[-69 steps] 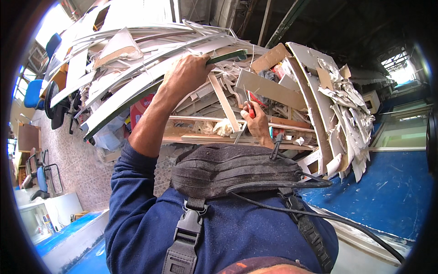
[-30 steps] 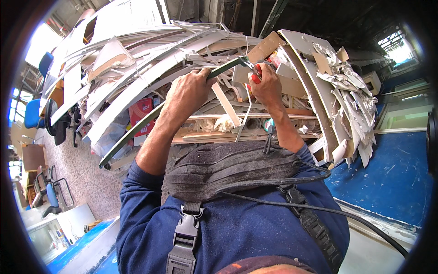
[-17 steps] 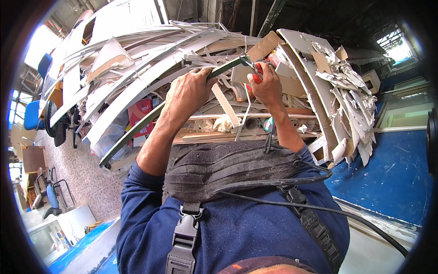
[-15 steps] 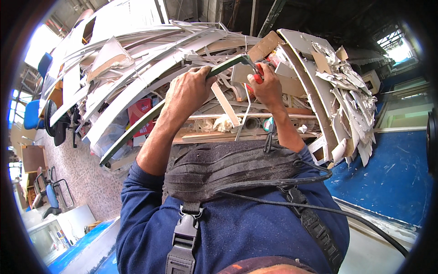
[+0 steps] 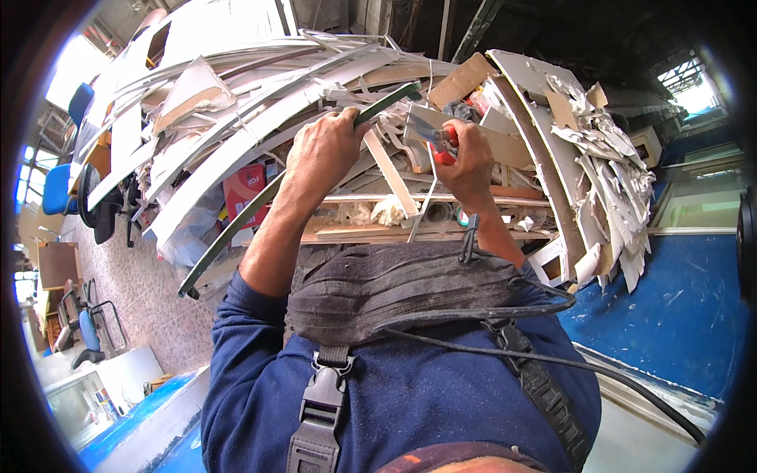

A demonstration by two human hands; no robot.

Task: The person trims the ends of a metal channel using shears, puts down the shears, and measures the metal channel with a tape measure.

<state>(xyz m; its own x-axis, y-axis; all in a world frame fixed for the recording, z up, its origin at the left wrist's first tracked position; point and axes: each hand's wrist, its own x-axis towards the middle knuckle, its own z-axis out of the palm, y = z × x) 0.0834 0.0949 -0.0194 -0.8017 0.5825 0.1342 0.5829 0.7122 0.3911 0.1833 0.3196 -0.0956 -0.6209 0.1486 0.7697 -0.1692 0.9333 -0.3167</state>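
Observation:
A long, narrow dark green strip [image 5: 234,227] slants from the lower left up to the pile in front of me. My left hand [image 5: 323,154] is closed around it near its upper end, and a short length sticks out beyond my fingers. In my right hand [image 5: 471,165] is a pair of red-handled pliers [image 5: 443,154], gripped by the handles. Their grey jaws point up and left, just right of and below the strip's tip, with a gap between. Whether the jaws are parted is unclear.
A heap of white and brown strips [image 5: 213,165] and broken boards spreads before me. Jagged white panels [image 5: 603,173] lean at its right, beside a blue surface [image 5: 662,307]. A red box [image 5: 244,188] sits in the heap. Blue chairs [image 5: 59,189] stand at left.
The pliers were at the strip's upper tip; they have come away, down and to the right. The strip's tip has shifted slightly up and left, with my left hand still on it.

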